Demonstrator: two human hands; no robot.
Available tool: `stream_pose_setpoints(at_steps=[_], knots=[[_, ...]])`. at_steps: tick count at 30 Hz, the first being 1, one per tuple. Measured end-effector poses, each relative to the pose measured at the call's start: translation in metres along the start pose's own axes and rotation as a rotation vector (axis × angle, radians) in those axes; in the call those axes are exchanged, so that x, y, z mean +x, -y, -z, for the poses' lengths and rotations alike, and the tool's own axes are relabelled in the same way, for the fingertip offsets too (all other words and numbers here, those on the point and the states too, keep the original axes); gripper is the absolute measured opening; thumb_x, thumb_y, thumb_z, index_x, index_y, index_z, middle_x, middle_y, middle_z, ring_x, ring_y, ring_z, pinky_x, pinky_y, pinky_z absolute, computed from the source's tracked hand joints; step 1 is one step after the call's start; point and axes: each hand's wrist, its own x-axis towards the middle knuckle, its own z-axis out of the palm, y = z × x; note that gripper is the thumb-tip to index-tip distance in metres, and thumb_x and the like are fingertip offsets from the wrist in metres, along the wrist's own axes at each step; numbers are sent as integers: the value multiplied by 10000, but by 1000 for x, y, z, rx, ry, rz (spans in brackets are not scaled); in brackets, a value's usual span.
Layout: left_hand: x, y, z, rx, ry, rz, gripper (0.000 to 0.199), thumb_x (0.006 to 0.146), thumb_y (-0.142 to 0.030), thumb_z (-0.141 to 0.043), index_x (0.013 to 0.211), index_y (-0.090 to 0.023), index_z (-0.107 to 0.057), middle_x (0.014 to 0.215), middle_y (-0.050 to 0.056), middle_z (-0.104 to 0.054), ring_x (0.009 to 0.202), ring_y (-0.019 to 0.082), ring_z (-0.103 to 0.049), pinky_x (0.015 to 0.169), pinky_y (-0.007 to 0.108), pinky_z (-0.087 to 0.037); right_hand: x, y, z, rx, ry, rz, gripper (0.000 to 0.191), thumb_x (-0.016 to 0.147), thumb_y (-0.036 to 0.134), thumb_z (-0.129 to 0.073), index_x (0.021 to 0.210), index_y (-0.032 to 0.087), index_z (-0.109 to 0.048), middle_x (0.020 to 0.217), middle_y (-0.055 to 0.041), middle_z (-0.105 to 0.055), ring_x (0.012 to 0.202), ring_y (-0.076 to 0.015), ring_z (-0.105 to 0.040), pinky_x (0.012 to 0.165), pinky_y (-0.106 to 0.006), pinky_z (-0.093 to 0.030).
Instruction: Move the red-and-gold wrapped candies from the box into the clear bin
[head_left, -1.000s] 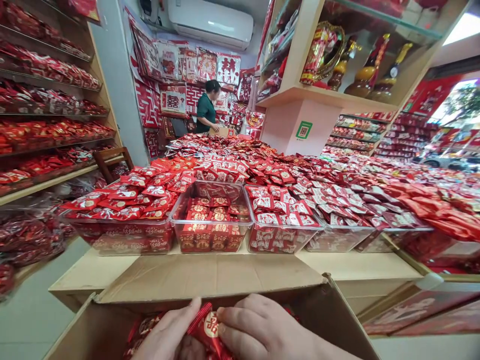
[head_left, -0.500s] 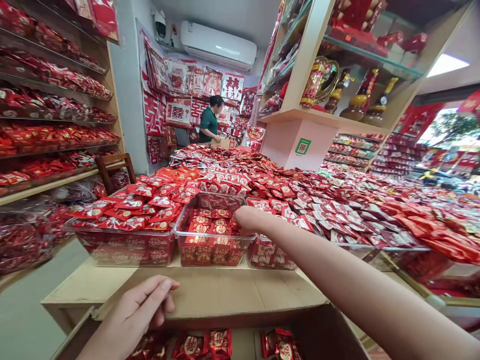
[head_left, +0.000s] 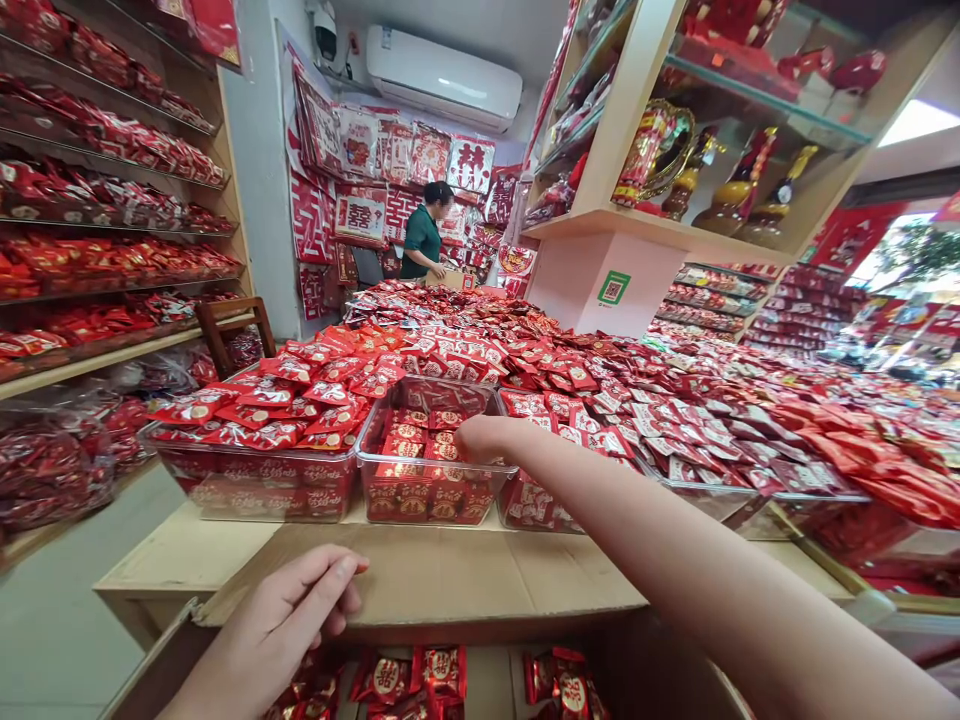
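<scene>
My right hand (head_left: 486, 438) reaches into a clear plastic bin (head_left: 435, 470) partly filled with red packets (head_left: 405, 450) printed in gold. Its fingers point down against the packets at the bin's right side and are hidden, so a hold cannot be made out. My left hand (head_left: 300, 610) hovers over the near left part of an open cardboard box (head_left: 480, 570). Its thumb and fingers are pressed together, with no packet showing in them. Inside the box lie several red wrapped packets (head_left: 439, 672) with gold double-happiness marks.
Heaped bins of red packets stand on both sides, the left bin (head_left: 255, 480) close by. More packets (head_left: 675, 410) spread rightward. A shelf cabinet (head_left: 660, 235) overhangs behind them. A wooden chair (head_left: 236, 335) and stocked shelves (head_left: 112, 180) are left; a person (head_left: 422, 235) stands at the back.
My right hand has moved slightly left and down within the bin. The left hand keeps its pinched shape over the box. The whole view has shifted a little.
</scene>
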Motion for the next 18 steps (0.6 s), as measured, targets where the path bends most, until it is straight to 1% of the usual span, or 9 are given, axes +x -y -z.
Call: stream_pose_setpoints(at_steps=[5,7,9,10,11,12,14,16,18], knots=[[-7,3,1,94,-89,-81,247,799,-420,-431,845,-239,-592,647,-22,-634,545,144,-567,452,206,-426,-9,3,0,34,-9,-6,338,715,77,-467,1018,122,-609,1050,-105,-610,873,-190,-596,698,-225,-450],[-5,-11,4,241,-136,-318,182,795,-342,-466,895,-259,-593,790,-14,-661,696,160,-602,615,227,-473,-8,2,0,44,-6,-4,333,712,78,-467,1009,115,-612,1040,-101,-615,869,-186,-597,697,-219,-450],[9,-39,6,432,-140,-647,218,778,-261,-492,979,-266,-578,1019,1,-625,981,193,-536,888,286,-385,-6,0,-1,48,-3,1,322,713,91,-473,1001,110,-614,1034,-105,-617,867,-190,-597,702,-226,-450],[21,-57,5,521,-114,-714,258,806,-242,-426,1023,-244,-564,1119,18,-580,1074,201,-476,941,308,-339,-3,-1,-1,47,0,5,311,712,100,-479,991,105,-617,1028,-112,-619,867,-197,-597,706,-234,-450],[38,-74,4,656,-40,-680,303,827,-257,-373,1072,-216,-546,1196,30,-535,1124,207,-434,983,328,-285,-1,-2,-2,44,2,7,301,712,107,-485,980,99,-621,1023,-121,-619,866,-205,-598,711,-245,-451],[57,-90,1,807,114,-549,344,847,-275,-320,1123,-200,-512,1251,29,-491,1148,208,-409,993,333,-265,1,-3,-3,41,5,10,295,709,113,-494,973,95,-624,1021,-128,-619,866,-212,-598,715,-255,-451],[97,-114,-7,890,310,-421,311,838,-285,-349,968,-180,-611,1039,20,-639,959,214,-560,862,311,-402,4,-5,-5,37,3,10,301,703,125,-513,982,95,-620,1027,-138,-615,871,-224,-597,723,-271,-453],[131,-124,-17,955,463,-285,272,796,-342,-470,757,-147,-656,772,8,-690,727,207,-626,673,308,-480,5,-6,-7,42,-10,8,316,714,140,-511,1012,103,-608,1035,-136,-612,884,-223,-595,732,-271,-453],[150,-121,-25,999,519,-185,266,809,-367,-496,792,-136,-628,778,15,-674,686,162,-623,655,323,-488,5,-7,-8,55,-36,1,316,746,158,-476,1033,108,-598,1042,-134,-610,900,-215,-592,742,-265,-453]])
